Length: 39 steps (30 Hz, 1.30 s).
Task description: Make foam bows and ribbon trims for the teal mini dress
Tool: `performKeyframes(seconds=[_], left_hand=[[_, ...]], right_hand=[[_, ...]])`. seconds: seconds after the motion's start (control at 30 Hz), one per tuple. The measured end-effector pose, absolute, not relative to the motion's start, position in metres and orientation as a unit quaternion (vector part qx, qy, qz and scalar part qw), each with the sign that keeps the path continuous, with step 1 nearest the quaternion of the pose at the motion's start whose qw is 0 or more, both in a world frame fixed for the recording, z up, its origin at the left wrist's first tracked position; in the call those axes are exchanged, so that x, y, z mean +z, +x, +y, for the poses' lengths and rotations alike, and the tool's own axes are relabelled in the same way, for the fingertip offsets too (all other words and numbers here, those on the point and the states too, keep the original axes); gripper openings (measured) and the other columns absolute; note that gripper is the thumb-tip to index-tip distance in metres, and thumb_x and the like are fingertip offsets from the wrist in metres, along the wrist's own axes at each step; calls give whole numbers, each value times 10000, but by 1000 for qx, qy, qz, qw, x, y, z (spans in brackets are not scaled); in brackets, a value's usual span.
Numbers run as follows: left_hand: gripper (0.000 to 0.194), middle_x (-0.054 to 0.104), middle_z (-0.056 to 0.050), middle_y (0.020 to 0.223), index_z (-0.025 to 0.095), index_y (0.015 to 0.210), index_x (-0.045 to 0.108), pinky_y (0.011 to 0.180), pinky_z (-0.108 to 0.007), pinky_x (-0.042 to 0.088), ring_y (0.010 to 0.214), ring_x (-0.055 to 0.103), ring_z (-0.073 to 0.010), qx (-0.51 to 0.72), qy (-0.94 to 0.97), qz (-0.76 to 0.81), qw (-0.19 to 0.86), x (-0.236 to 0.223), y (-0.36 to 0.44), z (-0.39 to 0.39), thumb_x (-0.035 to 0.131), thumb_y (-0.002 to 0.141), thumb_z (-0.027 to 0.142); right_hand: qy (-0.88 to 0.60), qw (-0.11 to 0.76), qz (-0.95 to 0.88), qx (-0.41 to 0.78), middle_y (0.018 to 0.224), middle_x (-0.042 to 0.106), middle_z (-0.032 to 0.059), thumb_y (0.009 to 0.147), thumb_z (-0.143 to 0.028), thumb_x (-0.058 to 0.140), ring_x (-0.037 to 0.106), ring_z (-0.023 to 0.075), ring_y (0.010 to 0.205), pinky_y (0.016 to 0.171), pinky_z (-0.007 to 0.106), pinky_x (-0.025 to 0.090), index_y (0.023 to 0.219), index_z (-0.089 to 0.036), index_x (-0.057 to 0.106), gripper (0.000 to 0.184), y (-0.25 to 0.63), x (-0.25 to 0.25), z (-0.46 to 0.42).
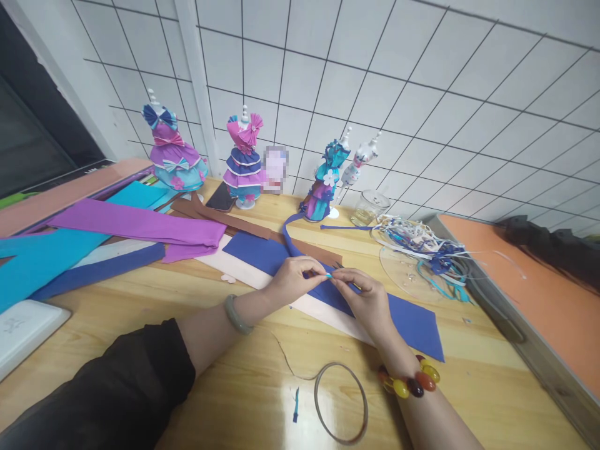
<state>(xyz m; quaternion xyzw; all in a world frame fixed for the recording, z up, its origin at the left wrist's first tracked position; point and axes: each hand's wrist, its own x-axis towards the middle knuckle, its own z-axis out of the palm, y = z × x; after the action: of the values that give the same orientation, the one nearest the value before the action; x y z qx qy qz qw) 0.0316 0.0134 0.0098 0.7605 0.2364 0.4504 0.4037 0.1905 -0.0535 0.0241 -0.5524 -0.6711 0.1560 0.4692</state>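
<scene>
Head view: along the white tiled wall (375, 94), four small white dress forms are ranged at the back of the pale wooden tabletop (234, 400); three are clothed in tiered or ruffled fabric, in purple, pink, navy and turquoise. A clear glass jar (370, 206) is seen just beside a tangled heap of white, blue and turquoise fabric trimmings (422, 240), right side. Overlapping strips are spread at left, a magenta fabric strip (140, 225) uppermost. A wide navy-blue fabric strip (417, 325) is laid over a pale-pink fabric strip (319, 310); both are partly covered by the hands. Nearer, a thin brown-grey ring (341, 403) and a narrow blue-turquoise scrap (296, 405) are noted.

Hands: a small light-blue piece (329, 275) is pinched between thumb and forefinger of both the left hand (296, 275) and the right hand (365, 297), fingertips almost meeting above the navy strip. Both forearms are angled inward; the left is dark-sleeved.
</scene>
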Motion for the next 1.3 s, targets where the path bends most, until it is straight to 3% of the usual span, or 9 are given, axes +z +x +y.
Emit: performKeyframes(seconds=[0.57, 0.77, 0.93, 1.3], left_hand=[[180, 612, -40, 702, 133, 670, 610, 618, -225, 444, 656, 554, -111, 430, 721, 274, 470, 12, 32, 13, 603, 700, 310], [244, 620, -38, 747, 135, 862, 619, 649, -234, 453, 689, 562, -115, 423, 698, 289, 501, 8, 34, 14, 637, 669, 283], [203, 604, -43, 782, 154, 875, 654, 624, -220, 434, 688, 546, -109, 419, 741, 247, 464, 9, 32, 15, 580, 725, 269], [109, 583, -28, 750, 132, 748, 622, 616, -206, 424, 660, 529, -94, 385, 772, 282, 419, 15, 31, 12, 549, 721, 209]], right_hand=[[-560, 498, -635, 188, 804, 650, 51, 725, -254, 608, 601, 180, 766, 721, 332, 472, 730, -223, 662, 62, 188, 27, -54], [-560, 494, -634, 202, 797, 639, 49, 732, -242, 601, 584, 173, 752, 697, 312, 461, 728, -212, 642, 50, 189, 27, -55], [-575, 483, -622, 222, 774, 631, 45, 731, -262, 607, 559, 149, 669, 660, 294, 462, 829, -196, 617, 119, 191, 24, -56], [-562, 452, -662, 206, 887, 613, 50, 753, -263, 577, 574, 150, 716, 722, 333, 478, 1106, -215, 509, 362, 192, 18, -53]])
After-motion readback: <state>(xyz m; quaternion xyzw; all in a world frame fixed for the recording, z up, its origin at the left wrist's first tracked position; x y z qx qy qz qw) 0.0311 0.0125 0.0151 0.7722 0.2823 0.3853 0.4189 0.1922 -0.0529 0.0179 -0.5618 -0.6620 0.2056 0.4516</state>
